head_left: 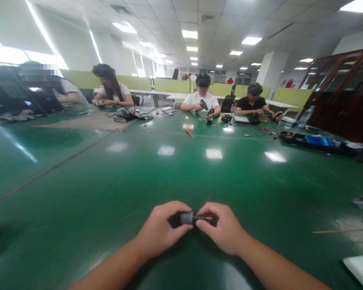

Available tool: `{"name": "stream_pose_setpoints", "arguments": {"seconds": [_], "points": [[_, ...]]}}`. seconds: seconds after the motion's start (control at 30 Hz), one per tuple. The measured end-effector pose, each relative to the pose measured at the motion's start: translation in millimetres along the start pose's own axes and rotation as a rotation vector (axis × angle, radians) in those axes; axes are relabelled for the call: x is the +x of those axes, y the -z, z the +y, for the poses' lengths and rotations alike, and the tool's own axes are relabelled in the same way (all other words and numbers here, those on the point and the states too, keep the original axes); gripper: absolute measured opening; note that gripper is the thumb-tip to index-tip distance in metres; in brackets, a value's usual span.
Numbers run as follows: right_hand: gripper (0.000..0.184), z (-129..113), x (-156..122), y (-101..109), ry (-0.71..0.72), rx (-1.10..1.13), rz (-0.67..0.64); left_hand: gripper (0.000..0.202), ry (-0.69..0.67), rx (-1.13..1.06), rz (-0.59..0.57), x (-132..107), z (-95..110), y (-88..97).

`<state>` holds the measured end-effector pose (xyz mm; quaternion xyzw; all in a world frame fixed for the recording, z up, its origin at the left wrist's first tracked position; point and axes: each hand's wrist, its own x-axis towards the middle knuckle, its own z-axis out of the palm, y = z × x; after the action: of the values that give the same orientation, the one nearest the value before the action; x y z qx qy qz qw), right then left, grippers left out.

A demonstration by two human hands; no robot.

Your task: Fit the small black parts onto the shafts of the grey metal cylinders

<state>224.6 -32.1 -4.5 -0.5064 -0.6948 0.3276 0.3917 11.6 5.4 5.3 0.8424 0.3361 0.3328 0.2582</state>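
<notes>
Both of my hands meet low in the middle of the view, just above a green table. My left hand is closed, thumb and fingers pinching the thicker grey end of a small dark cylindrical part. My right hand is closed too, gripping the part's thinner dark shaft end. The part lies level between the two hands. Its underside is hidden by my fingers.
Several people sit along the table's far side, working with small tools and parts. A red-handled screwdriver lies mid-table. A black tray with blue items sits far right. A white object and a thin stick lie near right.
</notes>
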Motion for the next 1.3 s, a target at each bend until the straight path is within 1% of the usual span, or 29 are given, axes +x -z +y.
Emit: {"name": "stream_pose_setpoints", "arguments": {"seconds": [0.2,0.37,0.6,1.0,1.3], "points": [[0.003,0.0,-0.1,0.1,0.011,0.001,0.011,0.023,-0.017,0.006,0.024,0.0,0.6,0.4],[0.002,-0.1,0.2,0.1,0.014,0.008,0.011,0.025,-0.011,0.010,0.017,-1.3,0.6,0.5],[0.002,1.5,-0.1,0.1,0.018,0.016,0.009,0.024,-0.017,0.019,0.037,-1.0,-0.4,0.6],[0.006,2.7,0.3,-0.1,-0.011,0.044,-0.003,0.023,0.011,0.015,0.035,-1.0,-0.5,0.0],[0.004,3.3,-0.4,-0.4,-0.011,0.044,-0.001,0.024,0.010,0.029,0.042,-1.1,-1.5,0.7]]}}
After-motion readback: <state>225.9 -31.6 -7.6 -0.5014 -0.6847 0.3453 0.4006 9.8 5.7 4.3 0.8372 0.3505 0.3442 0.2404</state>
